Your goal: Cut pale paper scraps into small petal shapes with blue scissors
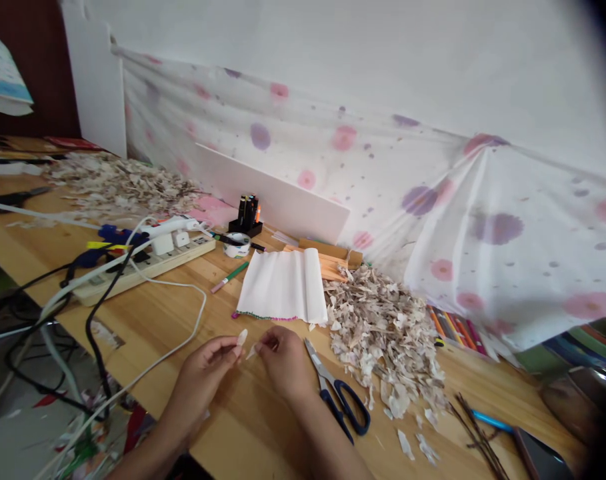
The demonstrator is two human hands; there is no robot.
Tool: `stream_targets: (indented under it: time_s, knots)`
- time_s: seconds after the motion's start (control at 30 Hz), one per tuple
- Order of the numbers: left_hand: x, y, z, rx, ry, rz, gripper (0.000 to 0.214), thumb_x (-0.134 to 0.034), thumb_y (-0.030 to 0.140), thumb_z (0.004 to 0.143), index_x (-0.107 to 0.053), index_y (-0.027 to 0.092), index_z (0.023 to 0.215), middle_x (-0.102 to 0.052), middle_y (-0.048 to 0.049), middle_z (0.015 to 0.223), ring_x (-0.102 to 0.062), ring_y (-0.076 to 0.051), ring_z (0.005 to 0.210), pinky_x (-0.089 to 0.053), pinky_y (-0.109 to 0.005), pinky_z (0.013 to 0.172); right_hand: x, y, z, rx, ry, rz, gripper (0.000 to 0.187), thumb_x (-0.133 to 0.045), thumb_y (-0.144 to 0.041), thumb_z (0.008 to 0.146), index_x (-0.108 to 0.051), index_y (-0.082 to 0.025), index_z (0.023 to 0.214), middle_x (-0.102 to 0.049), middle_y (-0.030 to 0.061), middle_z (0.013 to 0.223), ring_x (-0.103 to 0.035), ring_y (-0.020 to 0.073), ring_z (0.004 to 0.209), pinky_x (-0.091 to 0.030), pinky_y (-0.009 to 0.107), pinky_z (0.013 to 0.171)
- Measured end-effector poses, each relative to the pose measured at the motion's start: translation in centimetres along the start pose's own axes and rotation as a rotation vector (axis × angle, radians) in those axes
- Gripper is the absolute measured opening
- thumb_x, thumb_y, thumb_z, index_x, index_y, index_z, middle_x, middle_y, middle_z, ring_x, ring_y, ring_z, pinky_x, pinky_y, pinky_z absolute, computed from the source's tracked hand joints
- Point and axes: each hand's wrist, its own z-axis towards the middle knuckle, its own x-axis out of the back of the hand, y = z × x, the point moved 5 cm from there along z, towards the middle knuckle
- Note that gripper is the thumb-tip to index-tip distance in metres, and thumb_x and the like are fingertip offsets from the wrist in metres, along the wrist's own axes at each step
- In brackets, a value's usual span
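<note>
My left hand [206,369] pinches a small pale flake [241,337] between thumb and fingers above the wooden table [243,427]. My right hand [283,360] pinches another small pale flake [251,351] close beside it; the two hands almost meet. Blue-handled scissors [339,393] lie just right of my right hand. A folded white pleated paper [284,285] lies behind the hands. A heap of pale dried flakes [383,333] sits to the right.
A power strip [147,263] with plugs and trailing cables lies at left, with a blue glue gun [110,239]. Another flake heap [117,183] is far left. A marker holder [247,215], tape roll [237,245], green pen [230,276], pencils [455,327] and twigs [477,437] lie around.
</note>
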Motion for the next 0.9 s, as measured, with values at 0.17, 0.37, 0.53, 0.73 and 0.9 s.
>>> stream_targets:
  time_s: [0.17,0.37,0.53,0.73,0.9]
  knots:
    - [-1.6,-0.6,0.1,0.071,-0.016,-0.223,0.035,-0.081,0.038,0.059,-0.073,0.017,0.085,-0.074,-0.0047,0.082,-0.064,-0.020,0.079,-0.047,-0.030,0.075,1.1,-1.9,-0.4,0.067,0.058,0.100,0.015,-0.056,-0.005,0.073,-0.062,-0.019,0.069,-0.065,-0.0019,0.065,-0.058,0.0132,0.059,-0.043,0.020,0.056]
    - [-3.7,-0.1,-0.3,0.098,-0.056,-0.330,0.029,-0.080,0.034,0.058,-0.074,0.017,0.080,-0.075,-0.0055,0.080,-0.064,-0.019,0.078,-0.050,-0.028,0.071,2.0,-1.2,-0.2,0.105,0.141,0.030,0.018,-0.053,-0.006,0.072,-0.063,-0.020,0.069,-0.065,0.0005,0.069,-0.058,0.0162,0.067,-0.043,0.025,0.063]
    - [-4.4,-0.1,-0.2,0.113,-0.063,-0.376,0.027,-0.081,0.031,0.057,-0.074,0.017,0.078,-0.074,-0.0051,0.076,-0.065,-0.018,0.076,-0.051,-0.026,0.069,2.2,-1.1,0.0,0.134,0.156,-0.044,0.018,-0.054,-0.005,0.073,-0.064,-0.020,0.070,-0.065,0.0012,0.070,-0.057,0.0166,0.069,-0.041,0.025,0.063]
    - [-4.1,-0.6,-0.1,0.119,-0.065,-0.379,0.025,-0.080,0.033,0.059,-0.074,0.016,0.076,-0.073,-0.0047,0.075,-0.064,-0.017,0.075,-0.051,-0.025,0.070,2.3,-1.4,-0.1,0.179,0.166,-0.132,0.019,-0.055,-0.002,0.073,-0.063,-0.019,0.070,-0.064,0.0025,0.072,-0.056,0.0183,0.073,-0.039,0.027,0.067]
    - [-4.0,-0.7,-0.2,0.098,-0.069,-0.339,0.029,-0.081,0.034,0.060,-0.073,0.015,0.081,-0.073,-0.0059,0.079,-0.064,-0.020,0.080,-0.050,-0.028,0.074,2.3,-1.7,-0.1,0.212,0.165,-0.163,0.021,-0.054,-0.001,0.074,-0.062,-0.019,0.068,-0.064,0.0032,0.072,-0.054,0.0196,0.074,-0.037,0.028,0.066]
